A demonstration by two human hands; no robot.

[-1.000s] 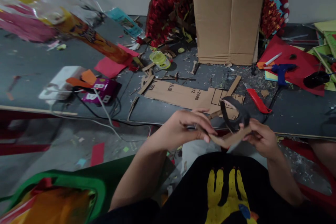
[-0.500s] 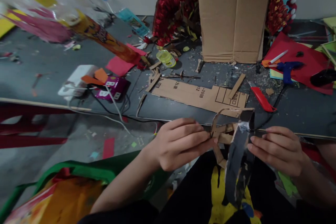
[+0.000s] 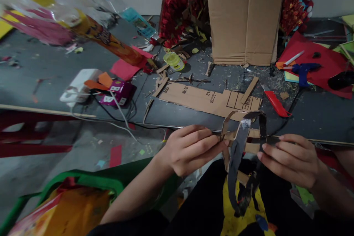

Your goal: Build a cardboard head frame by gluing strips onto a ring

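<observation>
Firstly, a black shirt (image 3: 199, 206) with a yellow print occupies the near ground. Above it, between the two hands at the near edge of the bench (image 3: 177, 112), a cardboard frame (image 3: 236, 158) of looped strips is suspended. Left hand (image 3: 190, 151): fingers clamped together on the frame's left end. Right hand (image 3: 293, 160): fingers bent, tips close together and touching the frame's right side; whether they pinch it cannot be told. The frame's dark loop stands upright, slightly tilted, its long axis running from the bench edge down toward the shirt, white-marked end uppermost; brown strips cross it left to right. Beyond, a printed cardboard sheet (image 3: 196, 97) lies flat, a narrow strip (image 3: 249, 90) over its right part. To the right, a red cutter (image 3: 276, 104) points its blade away and leftward. Farther back sits a yellow jar (image 3: 174, 61); rearmost, a tall cardboard box (image 3: 246, 18) stands upright.
</observation>
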